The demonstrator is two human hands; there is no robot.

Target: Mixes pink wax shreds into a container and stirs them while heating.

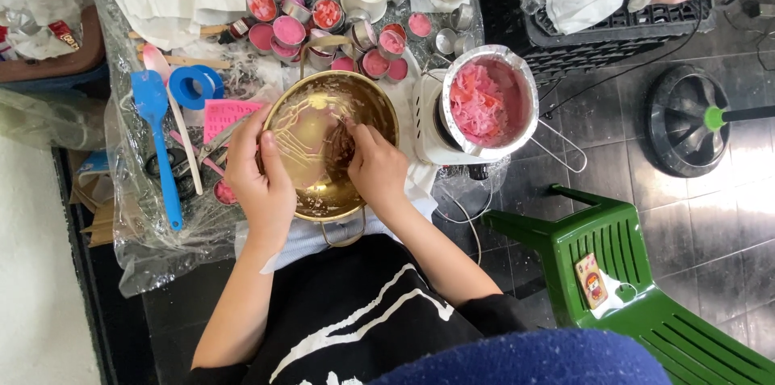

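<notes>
At frame centre, the left hand (260, 179) grips the rim of a brass bowl (311, 131). The right hand (375, 169) reaches inside, fingers curled narrow; any held object is indiscernible. A pot of pink flakes (487, 101) stands just right.

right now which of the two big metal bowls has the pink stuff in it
The silver pot on the white base, right of both hands. It holds pink flakes; the gold bowl the hands work in shows only pale smears.

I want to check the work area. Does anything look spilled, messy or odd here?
Yes. The brass bowl has pale smears with pink traces inside, where the right hand rubs. Small tins of pink fill stand crowded together, some tilted. A card lies on the green chair.
</notes>
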